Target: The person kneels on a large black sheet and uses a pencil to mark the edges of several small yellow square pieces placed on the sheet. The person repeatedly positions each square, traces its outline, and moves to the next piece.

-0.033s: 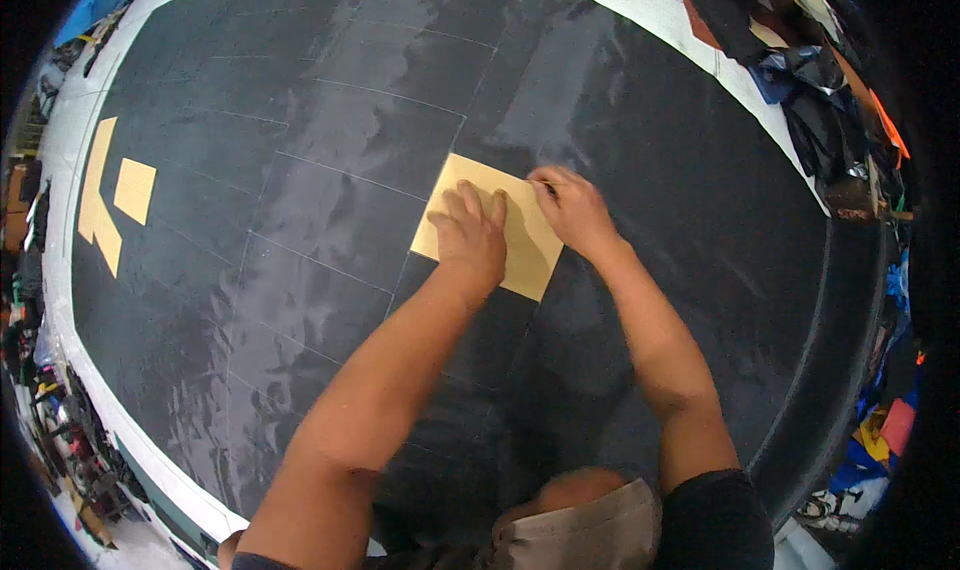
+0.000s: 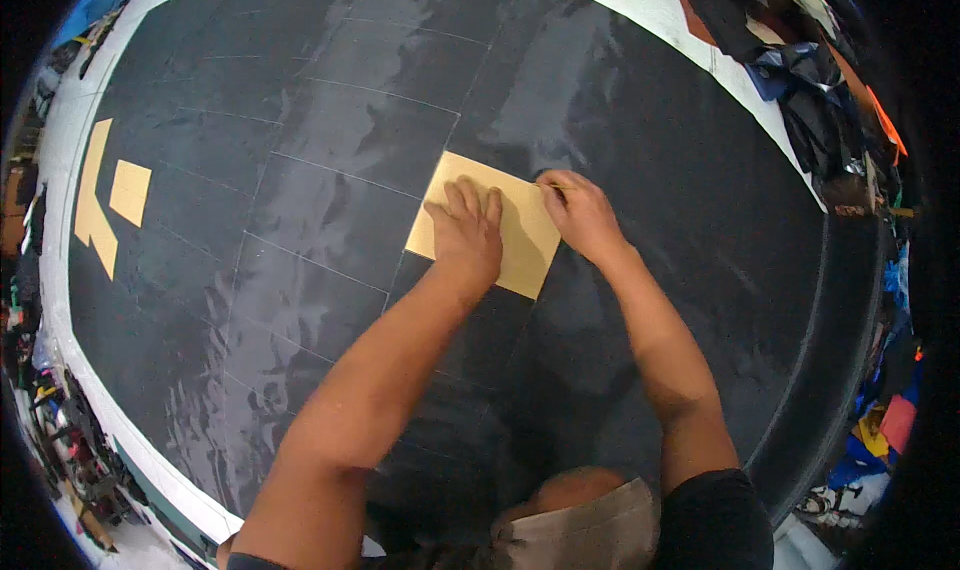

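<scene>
A yellow card template [image 2: 515,255], roughly square, lies flat and slightly turned on a large black sheet [image 2: 330,210]. My left hand [image 2: 467,225] presses on the card with its fingers spread. At the card's upper right edge my right hand [image 2: 582,215] is closed in a pinch round a thin pen-like tool [image 2: 556,185], mostly hidden by the fingers. Its tip is too small to make out. Thin pale lines form a grid of box shapes on the sheet, and some meet the card's corners.
At the far left of the sheet lie a small four-sided yellow card piece [image 2: 131,193] and a forked yellow card piece [image 2: 97,200]. A white table edge [image 2: 85,350] shows round the sheet. Dark scraps and bags [image 2: 800,90] heap up at the far right.
My right hand has shifted slightly right along the card's upper edge. My left hand stays on the card, and the whole view has slid a little.
</scene>
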A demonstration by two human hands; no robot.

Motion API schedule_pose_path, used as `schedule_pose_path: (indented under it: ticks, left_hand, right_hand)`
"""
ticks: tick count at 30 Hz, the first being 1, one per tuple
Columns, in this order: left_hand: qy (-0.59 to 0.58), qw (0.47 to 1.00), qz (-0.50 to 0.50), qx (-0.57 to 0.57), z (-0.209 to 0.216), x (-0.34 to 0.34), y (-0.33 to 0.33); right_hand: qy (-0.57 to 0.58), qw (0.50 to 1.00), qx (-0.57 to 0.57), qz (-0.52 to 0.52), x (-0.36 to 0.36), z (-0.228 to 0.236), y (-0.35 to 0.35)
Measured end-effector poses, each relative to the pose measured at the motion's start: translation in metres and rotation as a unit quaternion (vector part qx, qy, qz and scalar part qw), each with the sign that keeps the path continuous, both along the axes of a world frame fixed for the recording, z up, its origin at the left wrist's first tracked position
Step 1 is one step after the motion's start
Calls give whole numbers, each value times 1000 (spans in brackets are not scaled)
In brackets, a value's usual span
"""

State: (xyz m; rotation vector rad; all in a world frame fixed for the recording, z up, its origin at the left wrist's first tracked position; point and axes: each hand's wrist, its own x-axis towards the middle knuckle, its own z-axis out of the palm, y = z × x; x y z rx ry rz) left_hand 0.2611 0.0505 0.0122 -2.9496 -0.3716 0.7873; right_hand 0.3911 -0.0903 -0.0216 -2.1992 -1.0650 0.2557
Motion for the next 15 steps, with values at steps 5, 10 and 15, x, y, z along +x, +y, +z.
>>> schedule_pose_path:
  ticks: [5, 10, 15]
  left_hand:
    - [-15, 994, -66, -81, -17, 13, 6]
    - [-20, 993, -76, -91, -2, 19, -5]
    - [8, 993, -103, -63, 2, 23, -8]
  right_hand:
    - [29, 997, -19, -64, -2, 19, -45]
    - [40, 995, -35, -88, -4, 14, -49]
    - [27, 995, -18, -93, -5, 15, -50]
